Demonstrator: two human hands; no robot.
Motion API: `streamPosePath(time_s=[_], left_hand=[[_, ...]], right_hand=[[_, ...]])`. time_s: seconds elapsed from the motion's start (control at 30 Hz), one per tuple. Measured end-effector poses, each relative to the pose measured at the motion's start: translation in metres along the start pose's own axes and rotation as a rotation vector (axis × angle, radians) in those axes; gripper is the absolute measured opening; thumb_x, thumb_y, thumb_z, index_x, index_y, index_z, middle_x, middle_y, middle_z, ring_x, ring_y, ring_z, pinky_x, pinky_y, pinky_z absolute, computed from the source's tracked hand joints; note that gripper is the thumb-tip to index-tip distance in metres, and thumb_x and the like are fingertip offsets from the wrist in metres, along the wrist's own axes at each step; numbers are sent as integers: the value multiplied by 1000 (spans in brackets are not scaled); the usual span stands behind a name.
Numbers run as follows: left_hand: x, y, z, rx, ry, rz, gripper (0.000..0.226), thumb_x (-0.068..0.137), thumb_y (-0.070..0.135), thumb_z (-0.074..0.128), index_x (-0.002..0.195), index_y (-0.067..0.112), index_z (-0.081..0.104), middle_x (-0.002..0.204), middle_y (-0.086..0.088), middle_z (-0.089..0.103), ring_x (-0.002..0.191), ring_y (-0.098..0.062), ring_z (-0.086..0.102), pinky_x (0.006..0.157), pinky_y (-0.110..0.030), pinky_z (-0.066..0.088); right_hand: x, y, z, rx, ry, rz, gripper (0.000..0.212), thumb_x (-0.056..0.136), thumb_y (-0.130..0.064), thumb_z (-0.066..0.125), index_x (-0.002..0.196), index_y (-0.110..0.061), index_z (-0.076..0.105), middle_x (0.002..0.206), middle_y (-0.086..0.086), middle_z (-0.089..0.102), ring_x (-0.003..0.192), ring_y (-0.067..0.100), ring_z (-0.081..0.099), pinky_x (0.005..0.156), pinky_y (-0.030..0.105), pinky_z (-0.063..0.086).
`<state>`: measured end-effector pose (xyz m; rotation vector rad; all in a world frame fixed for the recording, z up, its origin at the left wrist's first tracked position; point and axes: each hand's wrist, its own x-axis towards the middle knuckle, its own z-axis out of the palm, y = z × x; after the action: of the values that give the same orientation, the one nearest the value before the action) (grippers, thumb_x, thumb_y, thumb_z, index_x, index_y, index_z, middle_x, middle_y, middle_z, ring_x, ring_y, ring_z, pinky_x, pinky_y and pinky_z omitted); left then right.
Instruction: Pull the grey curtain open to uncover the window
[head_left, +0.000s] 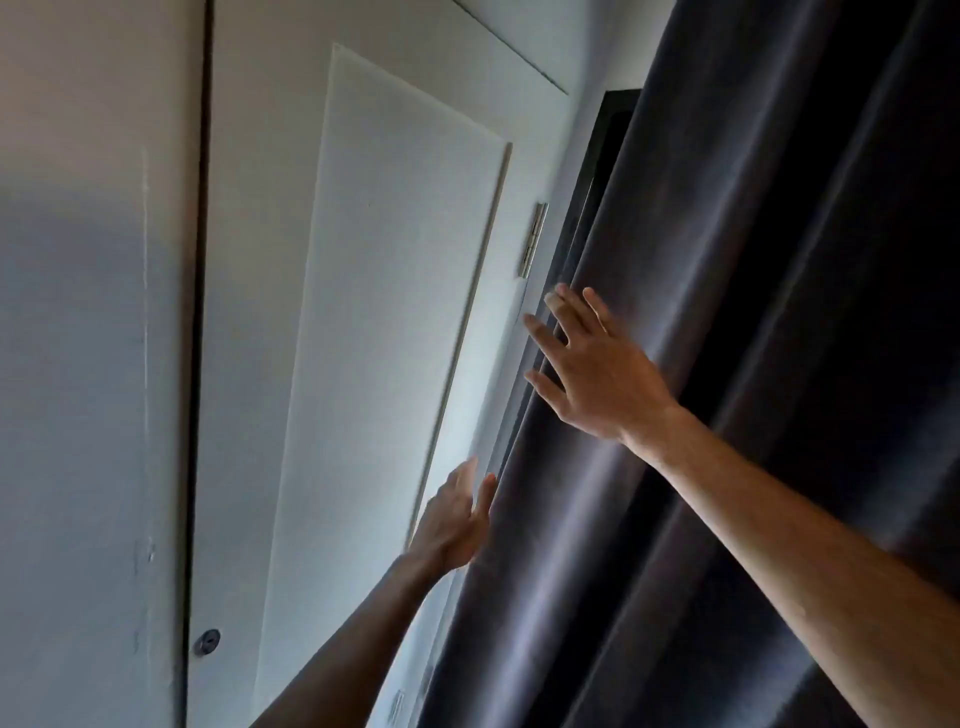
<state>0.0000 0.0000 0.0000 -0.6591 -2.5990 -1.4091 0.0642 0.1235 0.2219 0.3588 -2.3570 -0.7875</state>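
Observation:
The grey curtain (727, 364) hangs in heavy folds over the right half of the view and hides the window. Only a dark strip of window frame (605, 156) shows along its left edge. My right hand (592, 369) is raised with fingers spread, flat against the curtain's left edge, holding nothing. Lower down, my left hand (454, 519) is open too, its fingers reaching to the same edge, just touching or very near the fabric.
A white panelled door (363, 338) stands left of the curtain, with a metal hinge (535, 239) on its right side and a small round lock (207, 642) low on its left. A pale wall (88, 364) fills the far left.

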Motion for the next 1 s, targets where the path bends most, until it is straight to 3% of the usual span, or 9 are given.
streamPosePath(time_s=[0.1, 0.33, 0.43, 0.57, 0.67, 0.77, 0.83, 0.93, 1.0], left_hand=[[21, 17, 4, -242, 8, -27, 95, 82, 79, 3, 136, 13, 45, 146, -14, 48, 131, -31, 49, 112, -52, 39], [59, 37, 33, -798, -170, -208, 93, 82, 79, 10, 136, 18, 55, 139, -9, 58, 128, -26, 53, 118, -45, 31], [62, 40, 44, -907, -320, -267, 96, 77, 83, 14, 140, 21, 51, 146, -7, 52, 136, -23, 47, 121, -46, 26], [58, 47, 66, -929, -414, -206, 71, 92, 63, 3, 153, 26, 4, 164, 1, 6, 151, -18, 10, 121, -41, 4], [53, 49, 84, -941, -529, -231, 72, 91, 66, 0, 154, 30, 4, 164, -3, 12, 150, -24, 17, 122, -49, 9], [43, 51, 96, -920, -580, -238, 71, 91, 68, 3, 153, 34, 7, 163, 4, 16, 148, -15, 19, 121, -40, 10], [37, 48, 103, -955, -596, -215, 74, 89, 72, 7, 152, 33, 15, 157, 12, 27, 138, 1, 32, 117, -29, 17], [29, 44, 112, -1034, -569, -175, 70, 89, 71, 14, 148, 35, 26, 130, 29, 38, 88, 34, 49, 100, -10, 24], [23, 47, 112, -1091, -533, -169, 58, 84, 73, 23, 130, 44, 43, 116, 37, 45, 77, 34, 51, 89, 3, 35]], right_hand=[[20, 12, -3, -48, -1, 11, 64, 100, -48, 36, 153, -12, 32, 157, 25, 33, 153, 34, 15, 126, 44, 3], [44, 38, -4, -141, -59, 24, 63, 98, -47, 39, 149, -10, 39, 153, 25, 39, 152, 34, 21, 126, 45, 7], [48, 43, 3, -176, -93, 4, 63, 99, -48, 38, 149, -10, 39, 151, 25, 41, 150, 35, 24, 126, 45, 8], [53, 53, 13, -220, -136, -23, 65, 99, -50, 33, 150, -10, 35, 149, 23, 43, 149, 36, 25, 126, 45, 7], [53, 59, 20, -229, -174, -30, 66, 100, -51, 33, 150, -9, 35, 145, 24, 46, 147, 36, 29, 125, 46, 10], [50, 65, 27, -256, -214, -34, 65, 100, -52, 32, 149, -9, 37, 143, 24, 50, 145, 36, 33, 125, 46, 12], [45, 68, 29, -274, -252, -32, 63, 100, -53, 33, 144, -9, 42, 141, 24, 53, 143, 36, 37, 124, 47, 13], [36, 71, 29, -324, -302, -41, 61, 99, -54, 31, 130, -9, 57, 134, 23, 60, 135, 36, 46, 123, 48, 17], [30, 72, 29, -372, -325, -48, 62, 99, -56, 28, 118, -10, 65, 125, 21, 65, 124, 35, 54, 120, 47, 22]])
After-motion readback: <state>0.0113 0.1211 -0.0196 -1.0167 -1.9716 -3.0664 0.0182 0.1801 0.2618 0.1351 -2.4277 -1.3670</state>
